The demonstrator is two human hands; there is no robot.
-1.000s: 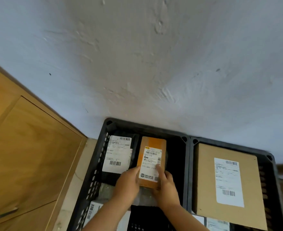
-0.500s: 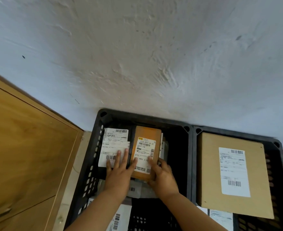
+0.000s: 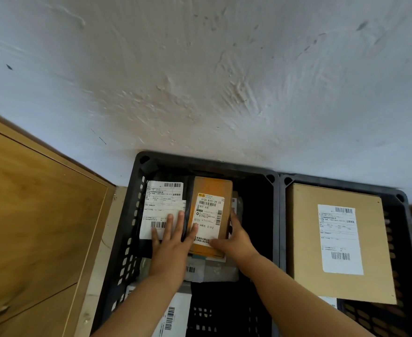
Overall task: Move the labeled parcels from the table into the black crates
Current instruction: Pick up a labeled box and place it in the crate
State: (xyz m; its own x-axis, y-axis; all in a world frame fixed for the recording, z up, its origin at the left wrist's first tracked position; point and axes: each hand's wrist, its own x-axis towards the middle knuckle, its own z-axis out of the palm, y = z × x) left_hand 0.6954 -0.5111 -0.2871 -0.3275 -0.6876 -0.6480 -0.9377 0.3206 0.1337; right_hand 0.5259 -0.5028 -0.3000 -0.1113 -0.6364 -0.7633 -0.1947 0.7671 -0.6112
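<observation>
orange parcel (image 3: pixel 211 215) in left crate (image 3: pixel 137 190) | both hands touching | right half open

Near ends of both black crates (image 3: pixel 276 215) beyond the bottom edge; label text illegible.

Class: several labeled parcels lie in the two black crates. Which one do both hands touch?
The small orange-brown parcel in the left crate: left hand and right hand flank it. The others meet one hand or none.
</observation>
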